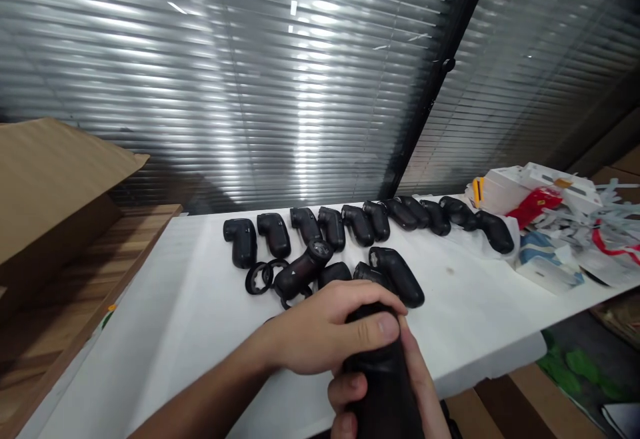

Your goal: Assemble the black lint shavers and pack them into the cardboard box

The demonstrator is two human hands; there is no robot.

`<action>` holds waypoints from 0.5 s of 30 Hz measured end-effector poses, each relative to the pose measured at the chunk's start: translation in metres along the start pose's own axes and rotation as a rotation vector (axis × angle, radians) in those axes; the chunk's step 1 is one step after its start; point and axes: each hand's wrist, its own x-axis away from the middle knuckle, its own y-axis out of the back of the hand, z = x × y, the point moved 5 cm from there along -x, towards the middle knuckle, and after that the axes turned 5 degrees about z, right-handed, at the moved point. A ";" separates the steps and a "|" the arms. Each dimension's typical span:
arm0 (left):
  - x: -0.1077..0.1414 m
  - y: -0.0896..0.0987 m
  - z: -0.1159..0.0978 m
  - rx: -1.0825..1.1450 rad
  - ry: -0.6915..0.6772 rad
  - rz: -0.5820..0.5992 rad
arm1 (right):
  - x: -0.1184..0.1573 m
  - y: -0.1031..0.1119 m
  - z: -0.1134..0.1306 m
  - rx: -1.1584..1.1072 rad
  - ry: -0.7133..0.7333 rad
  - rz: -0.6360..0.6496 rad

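Note:
A black angled handheld device [385,392] is gripped in both hands near the bottom of the view. My left hand [317,332] closes over its upper end, thumb across the top and fingers round the far side. Lower down, my right hand [419,375] wraps the thick body, with fingertips showing on its left side. Just beyond lie similar black devices: one [400,275] to the right and one [303,269] on its side with its round end up. Black rings [259,278] rest beside the latter. My left hand partly hides other pieces.
Several more black devices [243,242] form a row along the back of the white table [200,332]. A red item [536,205], white boxes and plastic wrappings crowd its right end. An open cardboard box [55,185] stands at the left. Slatted blinds [240,79] rise behind the table.

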 end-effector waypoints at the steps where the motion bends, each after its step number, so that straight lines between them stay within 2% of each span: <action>1: -0.001 0.000 -0.001 -0.047 -0.019 -0.004 | 0.000 0.000 0.001 0.011 0.008 -0.002; 3: -0.003 -0.001 0.000 -0.102 -0.001 -0.026 | 0.000 0.000 0.003 0.026 0.019 -0.003; 8: -0.005 -0.006 0.013 -0.043 0.180 -0.040 | 0.000 0.002 0.004 0.039 0.027 -0.008; 15: -0.004 -0.006 0.018 0.017 0.226 0.032 | 0.001 0.008 0.002 0.048 0.031 -0.034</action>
